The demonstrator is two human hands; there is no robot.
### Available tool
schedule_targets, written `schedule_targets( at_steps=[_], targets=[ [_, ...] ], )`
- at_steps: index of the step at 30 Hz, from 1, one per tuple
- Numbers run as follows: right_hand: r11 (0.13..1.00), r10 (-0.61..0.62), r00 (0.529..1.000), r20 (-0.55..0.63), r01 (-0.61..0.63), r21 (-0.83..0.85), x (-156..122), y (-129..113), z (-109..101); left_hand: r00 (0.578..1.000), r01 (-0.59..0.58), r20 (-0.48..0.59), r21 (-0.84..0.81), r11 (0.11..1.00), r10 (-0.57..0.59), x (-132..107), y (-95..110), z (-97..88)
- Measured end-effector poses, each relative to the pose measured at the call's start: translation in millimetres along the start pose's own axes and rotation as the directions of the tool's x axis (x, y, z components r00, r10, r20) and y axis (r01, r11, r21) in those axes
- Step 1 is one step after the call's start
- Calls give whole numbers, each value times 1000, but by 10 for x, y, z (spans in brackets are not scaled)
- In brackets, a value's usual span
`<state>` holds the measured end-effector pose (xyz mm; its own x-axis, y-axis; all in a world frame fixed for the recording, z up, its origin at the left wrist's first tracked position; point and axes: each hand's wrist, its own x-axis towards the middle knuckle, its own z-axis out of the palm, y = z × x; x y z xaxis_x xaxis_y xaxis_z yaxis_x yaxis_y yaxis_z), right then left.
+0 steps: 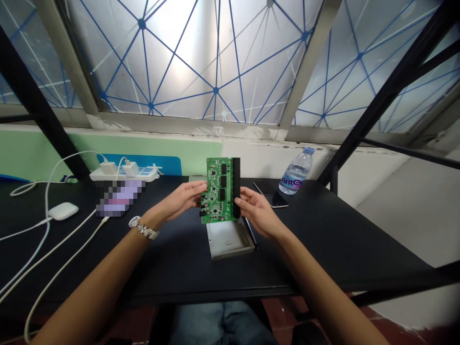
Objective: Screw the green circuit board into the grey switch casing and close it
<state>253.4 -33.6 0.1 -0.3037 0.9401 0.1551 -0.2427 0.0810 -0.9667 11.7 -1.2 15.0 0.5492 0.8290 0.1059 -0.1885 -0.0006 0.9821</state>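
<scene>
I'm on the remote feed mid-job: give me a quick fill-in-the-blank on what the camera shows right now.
1. The green circuit board is held up by ____ hands.
2. A metal wristwatch sits on the ____ wrist.
3. The black connector strip runs along the board's edge nearest the ____ hand.
4. The white power strip carries ____ white plugs.

Missing words: both; left; right; two.

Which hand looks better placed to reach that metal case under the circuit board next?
Probably the right hand: it grips the green circuit board directly above a corner of the metal case. The left hand holds the board's other edge, further from the case.
</scene>
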Motion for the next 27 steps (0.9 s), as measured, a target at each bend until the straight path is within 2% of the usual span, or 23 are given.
schedule_targets(
  at_steps=[4, 7, 11, 14, 16, 18, 21, 23, 25, 27],
  targets=[
    [999, -38, 999, 30, 38, 8, -17, 7, 32, 996, 43, 74, -23, 999, -41, -4, -42, 8],
    [997, -82, 996, 22, 81, 12, -15, 14, 30, 981, 141, 141, -73, 987, -130, -18, -49, 0],
    [988, -154, 988, 25, 154, 5, -1, 28, 4, 935, 274, 256, -86, 958, -244, -37, -51, -39],
    [984, -175, 984, 32, 176, -29, 8, 39, -14, 901, 317, 322, -31, 948, -291, -57, -44, -63],
    [978, -196, 980, 38, 199, -65, 13, 43, -16, 901, 300, 329, -1, 954, -283, -70, -33, -64],
    [955, -254, 967, 32, 256, -150, 12, 44, -10, 921, 246, 305, 31, 969, -244, -79, -18, -54],
    [843, -388, 921, -31, 340, -417, -7, 46, -6, 952, 156, 241, 145, 977, -188, -80, 6, -31],
    [775, -422, 904, -74, 317, -547, -28, 51, -16, 967, 124, 186, 252, 960, -174, -74, 21, -20],
    [788, -390, 917, -80, 288, -544, -45, 54, -34, 983, 84, 125, 361, 929, -137, -66, 31, -16],
    [844, -345, 938, -36, 293, -449, -50, 48, -52, 996, 0, 79, 473, 881, -43, -56, 35, -20]
  ],
)
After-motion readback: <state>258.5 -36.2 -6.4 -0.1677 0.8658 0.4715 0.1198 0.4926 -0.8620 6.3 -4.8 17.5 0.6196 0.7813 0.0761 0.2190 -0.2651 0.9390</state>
